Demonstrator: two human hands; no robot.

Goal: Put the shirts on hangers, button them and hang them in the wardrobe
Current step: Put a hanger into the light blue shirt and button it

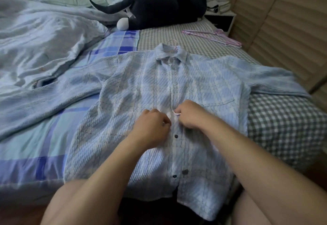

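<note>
- A rumpled duvet [35,35] is bunched at the left of the bed [283,127], probably pushed aside so that a flat stretch is left free for the work.
- The shirt [134,90] is spread face up across the bed with its sleeves laid out to either side; laid flat like this, the front edges can be lined up for buttoning.
- The left hand [152,127] is curled at the shirt's front edge, its fingertips pinching the cloth just beside the button strip, about halfway down.
- The right hand [189,115] is curled just opposite, and the other front edge is pinched there; a button appears to be worked through its hole between the two hands, though the button itself is hidden.
- Below the hands, dark buttons [176,136] are seen, seemingly not yet fastened; the upper ones look closed.
- A pink hanger hook [174,45] sticks out of the collar, so the shirt is judged to be on its hanger already.
- Spare pink hangers [221,36] are laid near the right edge of the bed, within reach.
- Slatted doors [283,30], probably the wardrobe, are shut at the far right; nothing inside can be seen.
</note>
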